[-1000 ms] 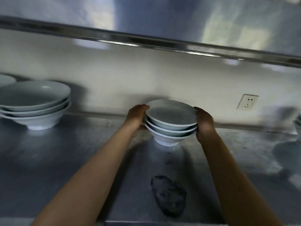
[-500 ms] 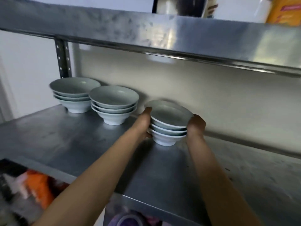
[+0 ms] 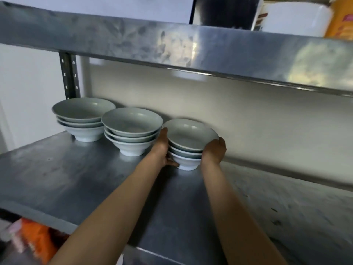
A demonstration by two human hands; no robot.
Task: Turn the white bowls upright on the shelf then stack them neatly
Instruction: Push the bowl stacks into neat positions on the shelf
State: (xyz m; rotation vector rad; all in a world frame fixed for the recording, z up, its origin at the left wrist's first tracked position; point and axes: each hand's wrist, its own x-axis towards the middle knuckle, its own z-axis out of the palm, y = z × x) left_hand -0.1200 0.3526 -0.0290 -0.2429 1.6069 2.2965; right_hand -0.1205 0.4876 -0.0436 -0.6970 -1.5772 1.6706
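Three stacks of upright white bowls stand in a row along the back of the steel shelf point(image 3: 80, 180). Each stack holds three bowls. The left stack point(image 3: 83, 117) is by the shelf post, and the middle stack point(image 3: 131, 129) sits beside it. I grip the right stack point(image 3: 188, 138) from both sides: my left hand point(image 3: 162, 148) presses its left side, thumb near the foot, and my right hand point(image 3: 214, 151) cups its right side. The stack's foot rests on the shelf, close to the middle stack.
The upper steel shelf point(image 3: 191, 44) hangs low over the bowls and carries a white package point(image 3: 294, 16) and an orange one point(image 3: 342, 20). A perforated post point(image 3: 69, 77) stands at back left. Orange items point(image 3: 38, 240) lie below the shelf's front edge.
Both hands have carried the right stack leftward along the shelf, up next to the middle stack. My view has swung left, bringing the other two stacks fully into sight.
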